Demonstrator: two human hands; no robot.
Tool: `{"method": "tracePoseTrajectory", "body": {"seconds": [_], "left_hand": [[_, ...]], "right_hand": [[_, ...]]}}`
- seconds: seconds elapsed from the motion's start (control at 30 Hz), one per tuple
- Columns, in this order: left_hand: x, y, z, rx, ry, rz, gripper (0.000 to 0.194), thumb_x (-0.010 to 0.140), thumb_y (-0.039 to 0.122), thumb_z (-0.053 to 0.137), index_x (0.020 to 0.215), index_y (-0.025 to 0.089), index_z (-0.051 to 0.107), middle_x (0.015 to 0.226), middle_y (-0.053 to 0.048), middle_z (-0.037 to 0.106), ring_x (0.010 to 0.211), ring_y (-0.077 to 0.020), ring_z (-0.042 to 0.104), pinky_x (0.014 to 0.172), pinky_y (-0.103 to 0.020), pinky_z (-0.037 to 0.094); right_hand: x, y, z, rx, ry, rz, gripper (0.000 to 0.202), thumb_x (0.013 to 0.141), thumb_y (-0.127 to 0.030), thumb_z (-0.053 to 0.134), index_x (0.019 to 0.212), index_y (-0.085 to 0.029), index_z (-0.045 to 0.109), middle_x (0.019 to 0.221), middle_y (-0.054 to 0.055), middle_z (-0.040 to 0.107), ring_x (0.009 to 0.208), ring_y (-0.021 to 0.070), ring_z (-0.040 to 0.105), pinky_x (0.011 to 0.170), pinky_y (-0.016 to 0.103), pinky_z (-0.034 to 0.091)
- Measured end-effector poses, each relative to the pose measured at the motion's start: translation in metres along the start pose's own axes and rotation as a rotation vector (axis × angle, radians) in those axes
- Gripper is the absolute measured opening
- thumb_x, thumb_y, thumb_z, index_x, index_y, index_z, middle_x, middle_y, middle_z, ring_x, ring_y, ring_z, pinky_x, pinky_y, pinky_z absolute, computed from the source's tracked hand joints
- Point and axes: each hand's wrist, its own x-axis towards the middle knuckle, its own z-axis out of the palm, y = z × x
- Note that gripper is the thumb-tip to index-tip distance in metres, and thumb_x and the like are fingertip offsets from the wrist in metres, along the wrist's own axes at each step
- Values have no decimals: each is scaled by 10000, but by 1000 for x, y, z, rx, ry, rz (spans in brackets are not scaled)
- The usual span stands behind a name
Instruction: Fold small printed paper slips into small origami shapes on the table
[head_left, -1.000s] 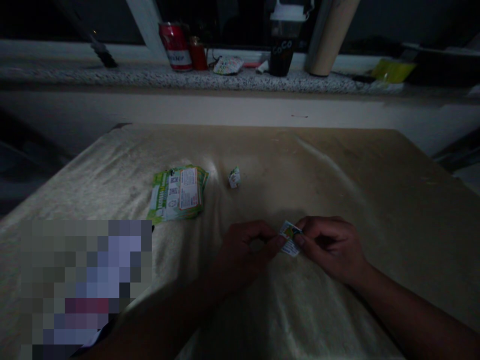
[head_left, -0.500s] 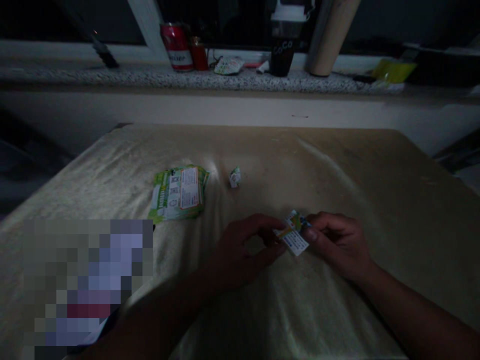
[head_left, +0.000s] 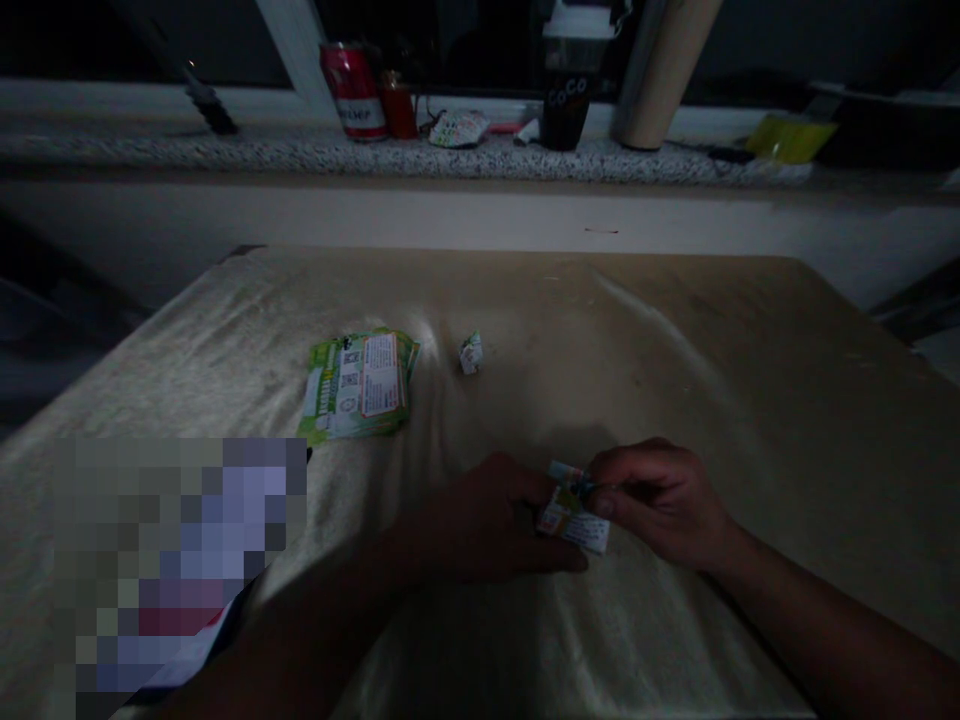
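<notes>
A small folded printed packet (head_left: 585, 530), white with green and orange parts, is between my two hands over the near part of the table. My left hand (head_left: 484, 520) grips its left side, the thumb stretched along the lower edge. The fingertips of my right hand (head_left: 664, 505) pinch its upper right part, partly hiding it. Farther off lies a small crumpled or folded piece of the same look (head_left: 471, 354). To the left is a stack of flat green and white printed packets (head_left: 360, 385).
A shiny beige cloth covers the table (head_left: 712, 360). At the lower left lies a blurred-out device (head_left: 217, 560). On the stone sill (head_left: 487, 165) stand a red can (head_left: 354, 95), an orange lighter-like item (head_left: 398, 108), a lidded cup (head_left: 568, 85) and a brown tube (head_left: 660, 80).
Both hands have moved slightly nearer to me with the packet, which has turned. My right fingers have come farther over its top. The stack and the small piece have stayed put.
</notes>
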Motion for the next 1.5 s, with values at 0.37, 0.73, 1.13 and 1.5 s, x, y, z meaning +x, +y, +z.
{"method": "tracePoseTrajectory", "body": {"seconds": [0.37,0.73,1.13,1.5], "left_hand": [[0,-3,0,43,31,-125,140,795,298,765,769,165,730,630,36,676,568,-97,620,545,-168,443],[-1,-2,-4,132,239,150,134,873,258,689,880,137,745,774,-19,733,696,-118,657,665,-204,476],[4,-9,19,60,708,390,128,824,104,726,896,202,766,948,-22,772,831,-121,727,758,-212,564],[3,-6,22,-57,876,165,50,767,182,795,742,215,765,761,19,761,690,-97,704,632,-176,547]], "right_hand": [[2,-2,-2,-14,4,3,171,892,-229,695,737,-156,704,588,8,697,493,79,634,474,139,467],[-2,-1,-11,-79,-85,30,63,857,-151,715,798,-167,700,676,14,727,561,90,653,530,167,473],[6,-13,0,-225,205,-126,110,877,-79,637,846,-162,702,866,65,744,768,133,710,681,222,559],[3,-11,8,-131,434,-82,155,817,-40,689,785,-190,715,819,17,755,710,107,709,612,184,568]]}}
